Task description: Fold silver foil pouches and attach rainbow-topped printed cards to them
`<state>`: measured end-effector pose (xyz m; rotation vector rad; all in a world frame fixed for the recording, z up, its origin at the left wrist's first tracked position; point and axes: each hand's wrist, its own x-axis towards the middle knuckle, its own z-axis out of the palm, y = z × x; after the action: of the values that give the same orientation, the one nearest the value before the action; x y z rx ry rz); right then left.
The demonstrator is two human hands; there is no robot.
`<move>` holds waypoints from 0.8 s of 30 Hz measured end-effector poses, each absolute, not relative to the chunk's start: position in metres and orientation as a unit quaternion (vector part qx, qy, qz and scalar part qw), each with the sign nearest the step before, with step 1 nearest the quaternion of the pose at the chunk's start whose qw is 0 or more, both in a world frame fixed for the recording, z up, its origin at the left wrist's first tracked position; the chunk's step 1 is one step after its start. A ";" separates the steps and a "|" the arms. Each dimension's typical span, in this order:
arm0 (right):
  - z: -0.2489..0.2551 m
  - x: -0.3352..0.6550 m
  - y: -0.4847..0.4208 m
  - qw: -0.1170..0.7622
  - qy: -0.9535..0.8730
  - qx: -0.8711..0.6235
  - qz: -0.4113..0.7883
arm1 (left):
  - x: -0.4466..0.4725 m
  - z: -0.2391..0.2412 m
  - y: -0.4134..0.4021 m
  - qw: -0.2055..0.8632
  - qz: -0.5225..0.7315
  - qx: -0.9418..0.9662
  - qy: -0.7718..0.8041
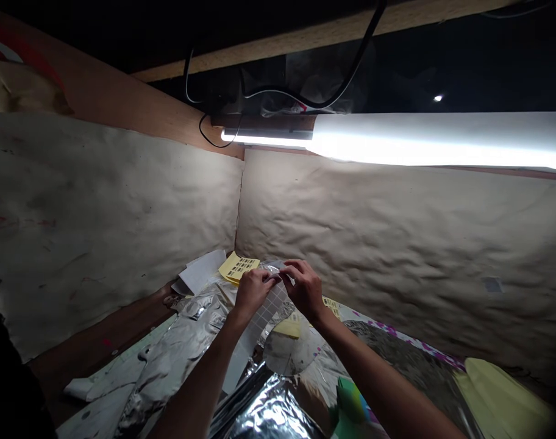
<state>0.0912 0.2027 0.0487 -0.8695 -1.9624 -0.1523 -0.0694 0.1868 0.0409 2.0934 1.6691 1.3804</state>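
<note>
My left hand (252, 294) and my right hand (305, 289) meet above the far part of the worktop, with thumbs and fingers pinched together. Between their fingertips is a small piece of shiny, clear plastic (271, 268); its exact kind is too small to tell. Just beneath the hands lies a grey sheet with a white grid (269, 303). A yellow sheet printed with rows of dark labels (240, 267) sits beside my left hand. Closer to me, between my forearms, is a round translucent piece (285, 353) with a yellow slip (289, 327) near its upper edge.
Crumpled silver foil (275, 411) fills the near middle, and wrinkled silvery plastic (186, 341) spreads to the left. White papers (202, 271) lean in the back corner. Green paper (350, 405) and pale yellow sheets (500, 396) lie rightward. A tube light (397, 143) hangs above the paper-covered walls.
</note>
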 end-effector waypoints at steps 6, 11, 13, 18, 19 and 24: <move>0.055 0.096 0.206 0.540 -0.751 -0.380 -0.009 | -0.078 0.037 0.191 0.046 0.424 0.654 0.625; 0.068 0.090 0.198 0.538 -0.759 -0.353 0.100 | -0.101 0.036 0.192 0.043 0.433 0.584 0.685; 0.069 0.083 0.188 0.507 -0.788 -0.319 0.140 | -0.106 0.039 0.193 0.055 0.446 0.582 0.678; 0.060 0.067 0.164 0.502 -0.793 -0.317 0.140 | -0.095 0.042 0.195 0.172 0.455 0.668 0.564; 0.057 0.067 0.160 0.510 -0.786 -0.326 0.125 | -0.090 0.041 0.195 0.198 0.458 0.680 0.537; 0.053 0.083 0.146 0.504 -0.791 -0.345 0.038 | -0.063 0.039 0.188 0.340 0.437 0.725 0.410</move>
<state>0.0834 0.1461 0.0535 -0.8323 -1.9096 0.0914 -0.0628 0.1884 0.0386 1.8865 1.0679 1.1372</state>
